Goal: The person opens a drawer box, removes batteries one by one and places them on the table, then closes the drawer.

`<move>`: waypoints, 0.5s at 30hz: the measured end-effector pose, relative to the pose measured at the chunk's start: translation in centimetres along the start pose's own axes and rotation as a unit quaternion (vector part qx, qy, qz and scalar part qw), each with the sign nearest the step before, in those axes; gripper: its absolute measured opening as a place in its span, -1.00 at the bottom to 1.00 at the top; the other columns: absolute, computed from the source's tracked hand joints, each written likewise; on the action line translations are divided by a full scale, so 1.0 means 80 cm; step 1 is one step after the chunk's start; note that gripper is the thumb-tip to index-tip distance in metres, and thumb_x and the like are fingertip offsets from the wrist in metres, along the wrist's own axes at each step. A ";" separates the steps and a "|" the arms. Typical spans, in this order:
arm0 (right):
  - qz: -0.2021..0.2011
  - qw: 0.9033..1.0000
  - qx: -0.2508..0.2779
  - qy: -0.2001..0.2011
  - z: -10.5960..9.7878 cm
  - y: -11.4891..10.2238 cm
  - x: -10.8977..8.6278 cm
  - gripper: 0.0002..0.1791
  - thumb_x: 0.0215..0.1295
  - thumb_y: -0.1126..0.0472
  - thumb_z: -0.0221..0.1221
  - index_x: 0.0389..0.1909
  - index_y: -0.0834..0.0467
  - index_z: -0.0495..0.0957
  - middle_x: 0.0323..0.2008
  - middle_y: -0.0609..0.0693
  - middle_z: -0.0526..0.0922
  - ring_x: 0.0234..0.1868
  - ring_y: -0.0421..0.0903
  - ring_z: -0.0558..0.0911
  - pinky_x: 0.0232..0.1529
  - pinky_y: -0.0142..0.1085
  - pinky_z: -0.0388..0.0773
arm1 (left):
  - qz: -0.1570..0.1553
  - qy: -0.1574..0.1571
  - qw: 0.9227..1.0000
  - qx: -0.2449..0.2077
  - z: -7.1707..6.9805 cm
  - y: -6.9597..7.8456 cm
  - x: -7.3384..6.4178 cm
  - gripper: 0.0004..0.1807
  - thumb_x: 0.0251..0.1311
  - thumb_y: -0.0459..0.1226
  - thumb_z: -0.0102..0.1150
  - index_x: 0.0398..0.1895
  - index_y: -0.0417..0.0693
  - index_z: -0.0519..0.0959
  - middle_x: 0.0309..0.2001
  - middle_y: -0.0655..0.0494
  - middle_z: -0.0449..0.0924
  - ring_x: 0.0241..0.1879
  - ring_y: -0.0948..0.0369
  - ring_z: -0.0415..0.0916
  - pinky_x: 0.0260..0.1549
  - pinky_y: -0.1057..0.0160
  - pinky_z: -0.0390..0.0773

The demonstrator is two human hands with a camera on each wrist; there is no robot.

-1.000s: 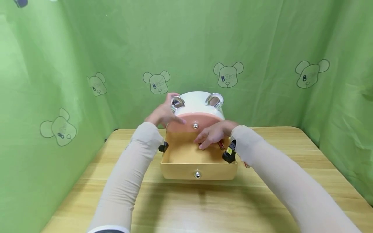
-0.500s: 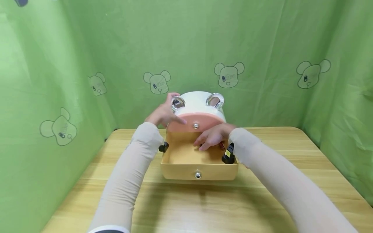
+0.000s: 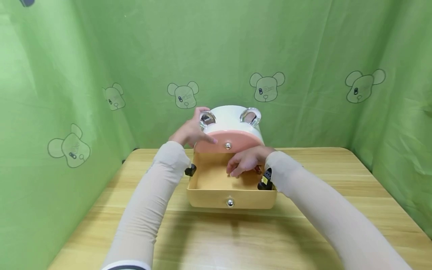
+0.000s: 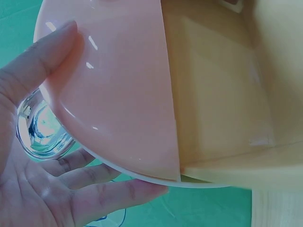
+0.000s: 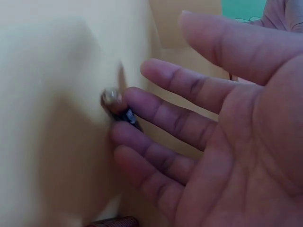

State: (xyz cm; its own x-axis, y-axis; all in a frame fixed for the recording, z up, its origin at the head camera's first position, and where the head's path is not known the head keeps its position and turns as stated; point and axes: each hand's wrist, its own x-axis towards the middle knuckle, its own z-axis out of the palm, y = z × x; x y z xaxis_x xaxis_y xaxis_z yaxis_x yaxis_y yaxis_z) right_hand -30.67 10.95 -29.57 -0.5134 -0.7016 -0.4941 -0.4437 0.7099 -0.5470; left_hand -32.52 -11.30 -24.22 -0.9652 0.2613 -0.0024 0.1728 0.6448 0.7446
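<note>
A small drawer box with a white rounded body [image 3: 228, 117] and chrome ear-shaped loops stands on the table. Its pink upper drawer [image 4: 113, 94] is in, while the yellow lower drawer [image 3: 216, 198] is pulled out. My left hand [image 3: 189, 131] grips the box's left side, thumb on the pink front and fingers round the edge. Inside the yellow drawer, my right hand [image 3: 248, 159] has its fingers extended, the middle and ring fingertips right at a small battery [image 5: 111, 96]. A red battery-like cylinder [image 3: 258, 169] lies near the drawer's right wall, partly hidden by the hand.
The wooden table [image 3: 135, 210] carries the box near its back edge. A green curtain [image 3: 222, 48] with bear-head prints hangs behind and on both sides. Chrome knobs [image 3: 230, 203] stick out from the drawer fronts.
My right hand has shifted slightly within the yellow drawer, and its thumb and index fingertip have come closer together. The left hand keeps its hold on the box.
</note>
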 end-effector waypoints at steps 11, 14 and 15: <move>0.036 0.997 0.063 -0.031 0.003 0.000 0.000 -0.78 0.39 0.12 0.12 -0.11 0.19 0.51 -0.29 0.01 0.60 -0.34 -0.14 0.52 -0.31 -0.30 0.48 | 0.010 0.006 1.000 0.019 0.000 0.000 0.001 0.32 -0.37 -0.21 0.67 0.40 0.44 -0.11 0.14 -0.21 0.38 -0.03 -0.10 0.47 -0.16 0.04 0.61; 0.039 0.996 0.069 -0.028 0.002 0.001 -0.001 -0.79 0.38 0.12 0.14 -0.12 0.18 0.51 -0.29 0.02 0.60 -0.33 -0.13 0.53 -0.34 -0.32 0.46 | 0.013 0.008 1.000 0.017 -0.001 0.002 0.001 0.32 -0.37 -0.22 0.66 0.41 0.44 -0.12 0.15 -0.21 0.37 -0.03 -0.10 0.47 -0.15 0.01 0.61; 0.038 0.997 0.068 -0.029 0.001 0.000 -0.001 -0.78 0.38 0.12 0.13 -0.11 0.18 0.51 -0.28 0.02 0.60 -0.33 -0.13 0.53 -0.33 -0.32 0.47 | 0.013 0.008 1.000 0.016 -0.001 0.003 0.002 0.32 -0.37 -0.23 0.66 0.40 0.44 -0.12 0.15 -0.21 0.36 -0.03 -0.11 0.47 -0.14 0.00 0.61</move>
State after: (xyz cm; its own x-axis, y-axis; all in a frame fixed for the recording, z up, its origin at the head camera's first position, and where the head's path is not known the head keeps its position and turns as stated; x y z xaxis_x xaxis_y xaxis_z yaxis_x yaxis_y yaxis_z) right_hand -30.55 11.02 -29.60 -0.4962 -0.6512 -0.5742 -0.2990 0.7491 -0.5912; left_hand -32.63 -11.19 -24.01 -0.9635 0.2663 0.0277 0.2035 0.6609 0.7223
